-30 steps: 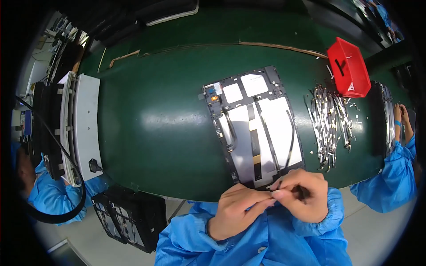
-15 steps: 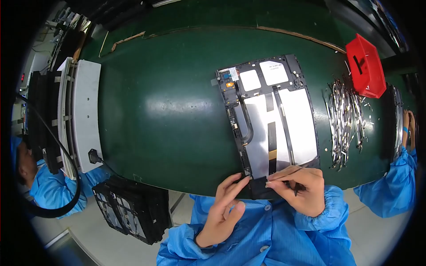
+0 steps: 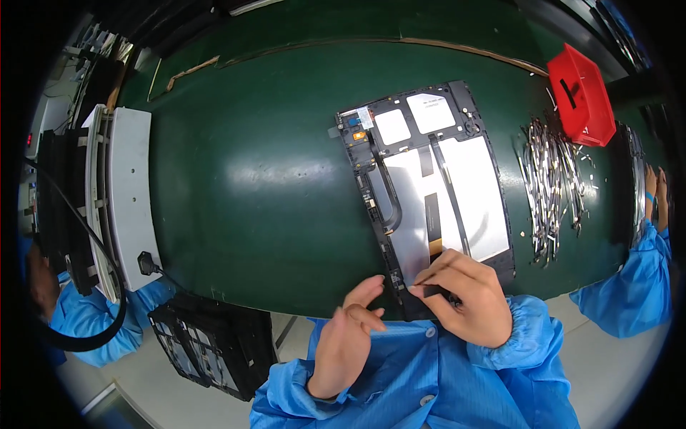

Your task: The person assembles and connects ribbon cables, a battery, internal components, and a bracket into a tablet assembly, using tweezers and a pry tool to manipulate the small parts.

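An opened tablet lies slightly tilted on the green table, its inside facing up, with silver battery surfaces, black flat cables and white patches showing. Over its near end, my right hand is closed in a pinch, thumb and forefinger together. Something small and dark shows among those fingers, too hidden to name. Just left of the tablet's near left corner, my left hand hovers, a little blurred, with fingers stretched out and nothing in them. It appears apart from the tablet.
A pile of thin flat cables lies right of the tablet, below a red bin. White panels stand at the left, beside a black plug. Stacked tablet housings sit lower left. Co-workers in blue sleeves are at both sides.
My left hand has drawn back from the tablet's edge toward the lower left. My right hand has shifted slightly left over the near end. The whole view has moved a little.
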A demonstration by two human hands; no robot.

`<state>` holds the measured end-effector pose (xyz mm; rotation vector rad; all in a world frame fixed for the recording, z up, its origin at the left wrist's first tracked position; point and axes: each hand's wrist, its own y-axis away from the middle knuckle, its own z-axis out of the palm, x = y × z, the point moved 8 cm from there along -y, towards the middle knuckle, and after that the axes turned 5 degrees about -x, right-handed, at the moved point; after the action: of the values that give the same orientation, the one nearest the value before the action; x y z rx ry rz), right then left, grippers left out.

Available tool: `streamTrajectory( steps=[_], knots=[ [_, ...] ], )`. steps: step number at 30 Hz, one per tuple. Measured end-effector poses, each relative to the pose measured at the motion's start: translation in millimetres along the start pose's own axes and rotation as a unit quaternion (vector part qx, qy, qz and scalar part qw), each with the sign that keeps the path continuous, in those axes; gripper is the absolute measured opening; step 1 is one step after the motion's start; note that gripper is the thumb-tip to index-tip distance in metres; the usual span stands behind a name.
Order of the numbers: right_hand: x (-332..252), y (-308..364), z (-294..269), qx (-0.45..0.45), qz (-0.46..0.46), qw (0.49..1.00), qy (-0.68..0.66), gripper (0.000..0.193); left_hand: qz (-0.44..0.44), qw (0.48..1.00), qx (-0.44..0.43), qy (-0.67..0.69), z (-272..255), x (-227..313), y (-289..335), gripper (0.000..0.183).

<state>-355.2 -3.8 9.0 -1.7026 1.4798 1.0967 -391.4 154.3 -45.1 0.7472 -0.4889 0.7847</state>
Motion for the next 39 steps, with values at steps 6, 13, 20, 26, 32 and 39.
streamTrajectory(
  steps=[6, 13, 20, 26, 32, 39],
  knots=[
    [-4, -4, 6, -0.001, 0.031, 0.994, 0.109, 0.019, 0.118, 0.966, 0.053, -0.224, 1, 19, -23, 0.015],
    [-2, -5, 5, -0.005, 0.058, 0.994, 0.092, 0.020, 0.174, 0.919, 0.076, -0.346, 8, 26, -36, 0.015],
    [-7, -6, 6, -0.026, 0.044, 0.993, 0.103, 0.019, 0.158, 0.909, 0.058, -0.380, 10, 29, -42, 0.018],
    [-4, -8, 9, -0.047, 0.061, 0.991, 0.110, 0.019, 0.151, 0.926, 0.060, -0.341, 7, 29, -38, 0.017],
    [-6, -9, 11, -0.033, 0.063, 0.989, 0.127, 0.019, 0.153, 0.923, 0.051, -0.350, 5, 26, -38, 0.017],
    [-6, -8, 12, -0.010, 0.066, 0.989, 0.130, 0.018, 0.156, 0.911, 0.049, -0.379, 7, 27, -39, 0.020]
  ],
)
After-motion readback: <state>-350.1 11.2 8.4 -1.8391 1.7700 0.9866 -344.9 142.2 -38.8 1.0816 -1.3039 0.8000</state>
